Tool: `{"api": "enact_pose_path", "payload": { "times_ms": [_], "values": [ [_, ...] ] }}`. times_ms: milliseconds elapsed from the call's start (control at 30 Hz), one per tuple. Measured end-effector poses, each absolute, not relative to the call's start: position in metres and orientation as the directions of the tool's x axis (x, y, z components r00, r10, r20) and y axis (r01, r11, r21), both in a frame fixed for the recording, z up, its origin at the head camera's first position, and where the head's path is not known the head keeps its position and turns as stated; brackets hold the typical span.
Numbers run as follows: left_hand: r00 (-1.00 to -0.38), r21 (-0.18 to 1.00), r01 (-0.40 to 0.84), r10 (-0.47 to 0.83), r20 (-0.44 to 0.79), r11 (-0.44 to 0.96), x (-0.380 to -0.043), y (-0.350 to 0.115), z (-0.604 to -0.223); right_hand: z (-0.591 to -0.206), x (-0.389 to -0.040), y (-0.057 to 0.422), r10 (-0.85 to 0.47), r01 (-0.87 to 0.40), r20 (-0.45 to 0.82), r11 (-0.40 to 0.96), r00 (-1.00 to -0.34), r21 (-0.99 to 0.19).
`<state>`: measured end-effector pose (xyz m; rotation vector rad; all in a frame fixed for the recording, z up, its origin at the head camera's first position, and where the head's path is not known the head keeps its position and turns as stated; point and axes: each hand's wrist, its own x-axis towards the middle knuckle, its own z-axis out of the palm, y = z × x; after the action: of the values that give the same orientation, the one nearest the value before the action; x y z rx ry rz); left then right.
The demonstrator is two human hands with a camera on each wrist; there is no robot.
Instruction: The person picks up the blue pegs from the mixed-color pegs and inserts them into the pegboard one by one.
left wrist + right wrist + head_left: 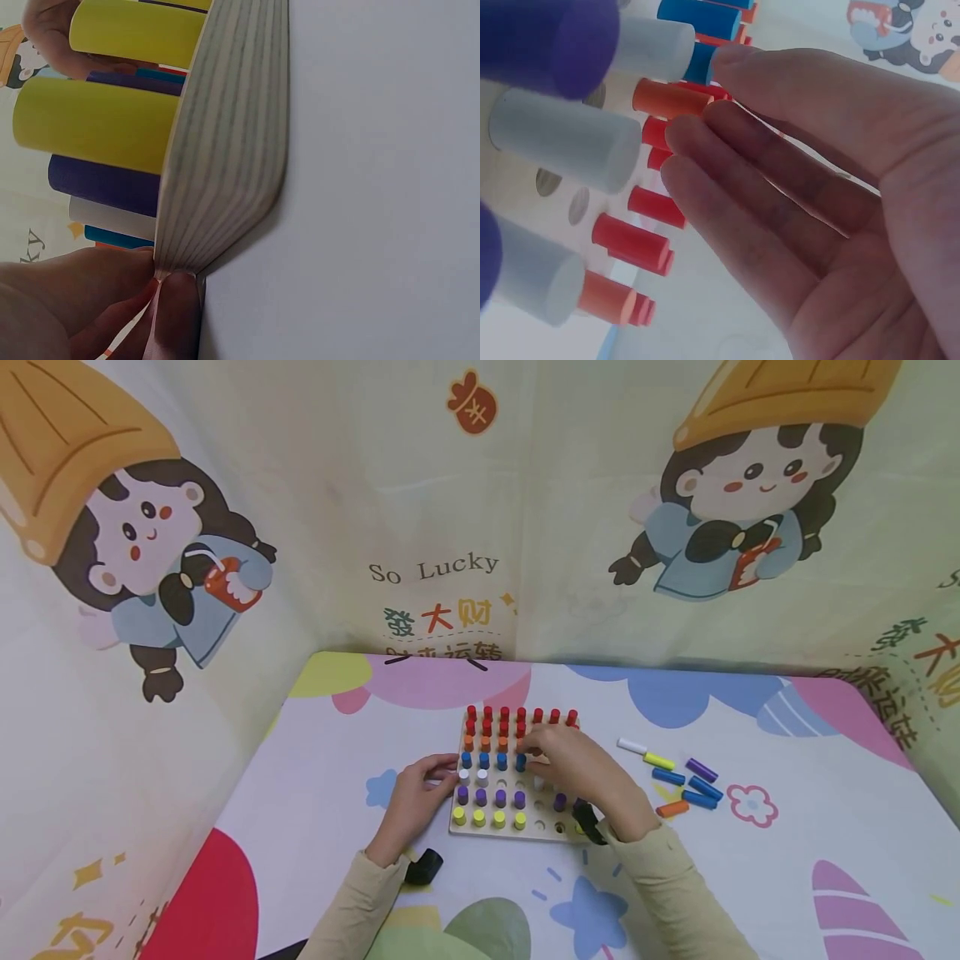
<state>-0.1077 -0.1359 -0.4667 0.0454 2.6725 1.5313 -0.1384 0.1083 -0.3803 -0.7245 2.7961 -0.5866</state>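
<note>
A wooden pegboard (491,833) with rows of coloured pegs lies on the table. My left hand (415,795) holds its left edge; in the left wrist view, the fingertips (135,262) meet the layered side near a corner. My right hand (581,764) reaches over the board from the right. Its thumb and fingertips are at a blue peg (521,762), the rightmost one visible in its row; in the right wrist view, the thumb covers the end of that blue peg (700,64). An orange peg (671,97) is close beside the fingers. The hand hides part of the board's right side.
Loose pegs lie right of the board: a white one (632,746), a yellow one (659,761), a purple one (702,769), an orange one (672,809) and several blue ones (705,788). Some bare holes (539,825) show at the board's front right. A printed cloth (570,527) hangs behind the table.
</note>
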Motion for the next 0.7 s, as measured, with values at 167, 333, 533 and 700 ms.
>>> {"api": "enact_pose_path", "payload": {
  "times_ms": [167,333,533,700],
  "values": [
    [-0.998,0.856,-0.015,0.05,-0.048,0.517,-0.108,-0.134,-0.468,-0.376,-0.135,0.115,-0.502,-0.428,-0.078,0.8,-0.862,-0.42],
    [-0.998,0.856,-0.012,0.051,-0.045,0.517,-0.108,-0.136,-0.468,-0.373,-0.134,0.121,-0.51,-0.441,-0.065,0.796,-0.858,-0.414],
    [-0.998,0.858,-0.016,0.046,-0.046,0.513,-0.108,-0.136,-0.468,-0.373,-0.134,0.129,-0.503,-0.432,-0.087,0.808,-0.86,-0.4],
    [-0.998,0.858,-0.003,0.055,-0.036,0.513,-0.108,-0.136,-0.468,-0.374,-0.132,0.137,-0.501,-0.434,-0.078,0.808,-0.862,-0.399]
  ]
}}
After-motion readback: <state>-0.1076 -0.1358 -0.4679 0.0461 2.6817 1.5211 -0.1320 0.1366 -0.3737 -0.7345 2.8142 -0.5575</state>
